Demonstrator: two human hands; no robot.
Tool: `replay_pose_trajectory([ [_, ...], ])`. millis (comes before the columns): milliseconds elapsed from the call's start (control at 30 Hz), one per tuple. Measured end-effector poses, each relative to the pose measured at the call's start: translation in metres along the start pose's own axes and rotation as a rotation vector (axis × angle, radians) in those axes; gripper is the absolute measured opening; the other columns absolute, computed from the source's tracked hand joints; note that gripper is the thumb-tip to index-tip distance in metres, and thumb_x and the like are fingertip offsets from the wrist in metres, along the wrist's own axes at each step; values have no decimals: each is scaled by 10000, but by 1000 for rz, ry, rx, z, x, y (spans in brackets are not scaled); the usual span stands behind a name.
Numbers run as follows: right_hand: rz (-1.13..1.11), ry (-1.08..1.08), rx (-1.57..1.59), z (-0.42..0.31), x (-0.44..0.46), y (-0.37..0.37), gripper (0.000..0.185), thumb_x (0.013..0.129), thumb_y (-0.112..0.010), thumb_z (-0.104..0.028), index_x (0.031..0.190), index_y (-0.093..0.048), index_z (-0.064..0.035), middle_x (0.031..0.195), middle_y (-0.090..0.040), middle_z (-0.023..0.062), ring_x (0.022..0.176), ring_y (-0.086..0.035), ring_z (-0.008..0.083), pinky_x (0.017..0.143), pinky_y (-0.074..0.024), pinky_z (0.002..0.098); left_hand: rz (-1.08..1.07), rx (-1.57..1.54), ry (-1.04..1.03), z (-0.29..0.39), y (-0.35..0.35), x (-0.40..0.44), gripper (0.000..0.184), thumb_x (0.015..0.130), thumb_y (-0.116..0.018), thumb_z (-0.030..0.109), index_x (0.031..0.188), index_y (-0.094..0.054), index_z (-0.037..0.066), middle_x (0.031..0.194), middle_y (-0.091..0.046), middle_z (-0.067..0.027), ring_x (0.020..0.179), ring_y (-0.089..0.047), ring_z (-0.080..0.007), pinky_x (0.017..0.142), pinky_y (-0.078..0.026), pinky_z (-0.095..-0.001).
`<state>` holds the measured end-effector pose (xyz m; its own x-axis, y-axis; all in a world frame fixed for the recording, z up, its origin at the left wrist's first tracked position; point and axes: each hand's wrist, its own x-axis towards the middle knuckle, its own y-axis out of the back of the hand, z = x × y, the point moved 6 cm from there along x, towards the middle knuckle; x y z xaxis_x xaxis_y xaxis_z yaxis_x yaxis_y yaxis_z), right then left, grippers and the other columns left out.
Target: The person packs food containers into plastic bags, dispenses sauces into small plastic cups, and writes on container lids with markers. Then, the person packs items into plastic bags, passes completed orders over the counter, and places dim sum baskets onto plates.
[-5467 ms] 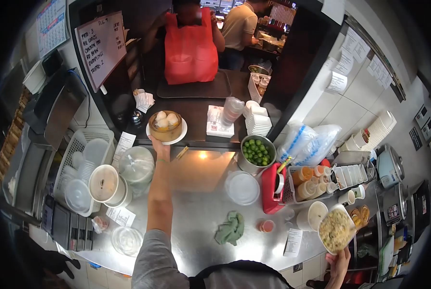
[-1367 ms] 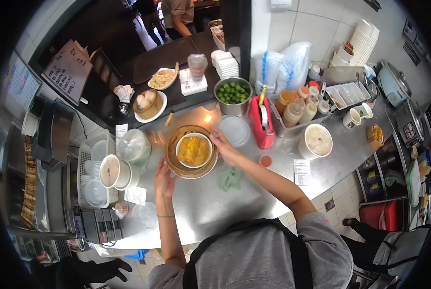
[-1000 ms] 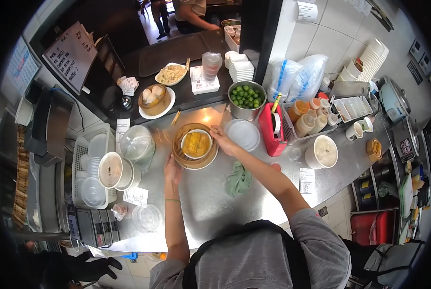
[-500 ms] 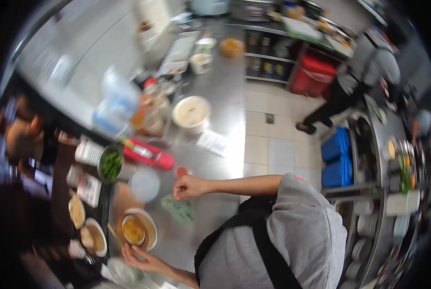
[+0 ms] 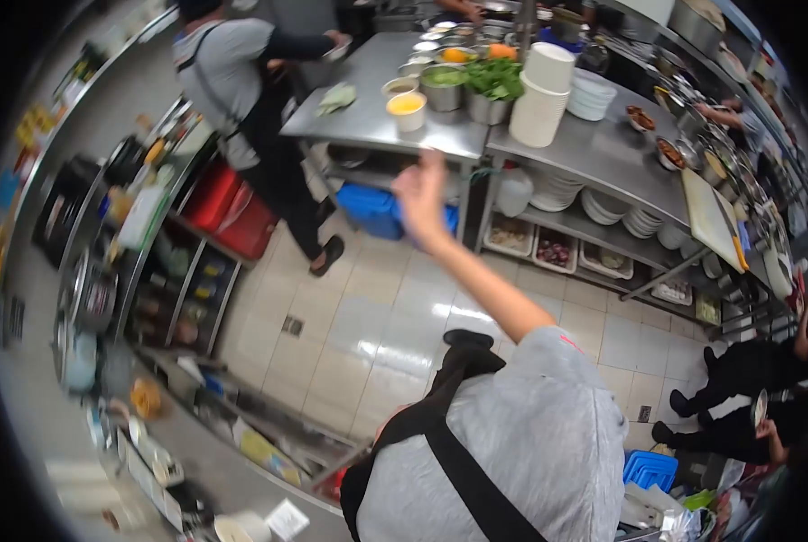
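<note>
My right hand [image 5: 422, 194] reaches out at the end of a stretched arm, slightly blurred, its fingers apart with nothing seen in them. It shows in front of the near edge of a steel counter [image 5: 350, 113]. Just beyond it on that counter stands a white tub of yellow food [image 5: 408, 112]. Beside this tub are a second white tub with brownish contents [image 5: 399, 87], a metal pot with green contents [image 5: 443, 88] and a pot of leafy greens [image 5: 494, 83]. My left hand is out of view.
A co-worker [image 5: 232, 99] stands at the left, near a red bin [image 5: 232, 208]. White containers [image 5: 539, 113] are stacked on the right counter. Blue bins [image 5: 372, 210] sit below. Tiled floor [image 5: 332, 334] lies between counters. Other people [image 5: 738, 370] stand at the right.
The view has turned right, away from the counter with the bowls, towards the opposite counter. My right arm has swung out with the hand's fingers apart. My left hand has left the view.
</note>
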<state>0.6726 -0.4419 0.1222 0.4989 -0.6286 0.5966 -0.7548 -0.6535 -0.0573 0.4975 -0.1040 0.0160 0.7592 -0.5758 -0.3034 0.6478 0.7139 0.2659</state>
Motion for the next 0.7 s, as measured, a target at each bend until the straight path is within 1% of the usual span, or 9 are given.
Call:
replay_pose_trajectory([
  [67, 383, -15, -45, 69, 106, 117, 740, 841, -590, -158, 1396, -119, -21, 1405, -175, 177, 1224, -323, 254, 1007, -289, 365, -181, 0, -62, 51, -29, 86, 383, 966, -337, 338, 911, -542, 19, 865, -552, -57, 789, -519, -141, 727, -408, -226],
  [233, 927, 18, -808, 220, 294, 370, 791, 772, -667, -277, 1328, -220, 65, 1312, -304, 261, 1198, -344, 359, 1006, -272, 435, -541, -133, 34, 113, -112, 253, 446, 969, -301, 391, 910, -544, 22, 851, -553, -48, 775, -519, -131, 717, -403, -214],
  [333, 860, -250, -1128, 371, 384, 504, 907, 725, -623, -547, 1293, -323, 93, 1347, -326, 271, 1280, -270, 379, 1068, -189, 437, -868, -651, 216, 76, -147, 318, 529, 944, -286, 492, 1006, -551, 38, 754, -555, -11, 700, -521, -91, 658, -405, -199],
  [367, 901, -161, -1275, 387, 399, 526, 947, 676, -625, -624, 1231, -399, 110, 1271, -424, 262, 1210, -379, 380, 1023, -289, 429, -690, -681, 260, 63, -141, 332, 494, 946, -311, 465, 1021, -552, 40, 763, -565, -15, 703, -528, -91, 650, -417, -205],
  [400, 743, -637, -1078, 435, 414, 567, 1039, 693, -564, -673, 1333, -254, 84, 1394, -232, 283, 1310, -196, 405, 1086, -143, 444, -515, -709, 309, 46, -133, 343, 460, 949, -337, 439, 1036, -553, 43, 772, -574, -19, 707, -535, -92, 643, -428, -211],
  [533, 1069, -635, -568, 441, 426, 585, 982, 477, -802, -568, 1045, -466, 160, 1031, -548, 256, 873, -568, 313, 820, -485, 402, 289, -298, 710, -121, -78, 316, 267, 891, -471, 322, 1049, -576, 134, 892, -599, -37, 823, -592, -159, 679, -485, -346],
  [600, 1021, -730, -348, 462, 436, 582, 752, 498, -842, -437, 918, -571, 125, 958, -604, 187, 841, -580, 262, 763, -501, 370, 356, -281, 863, -169, -59, 275, 300, 864, -495, 342, 1054, -570, 122, 886, -608, -73, 796, -614, -185, 670, -487, -376],
  [633, 1064, -502, -251, 545, 442, 641, 579, 557, -826, -377, 834, -621, 89, 874, -627, 163, 798, -590, 249, 724, -504, 361, 318, -306, 905, -188, -54, 258, 311, 860, -500, 351, 1047, -569, 112, 861, -618, -87, 768, -627, -196, 658, -492, -382],
  [700, 1055, -712, -657, 466, 444, 601, 459, 660, -764, -341, 874, -632, 42, 815, -631, 148, 718, -600, 247, 678, -510, 374, 372, -225, 1088, -221, -49, 229, 289, 846, -543, 276, 1051, -575, 75, 872, -633, -118, 749, -643, -228, 639, -505, -425],
])
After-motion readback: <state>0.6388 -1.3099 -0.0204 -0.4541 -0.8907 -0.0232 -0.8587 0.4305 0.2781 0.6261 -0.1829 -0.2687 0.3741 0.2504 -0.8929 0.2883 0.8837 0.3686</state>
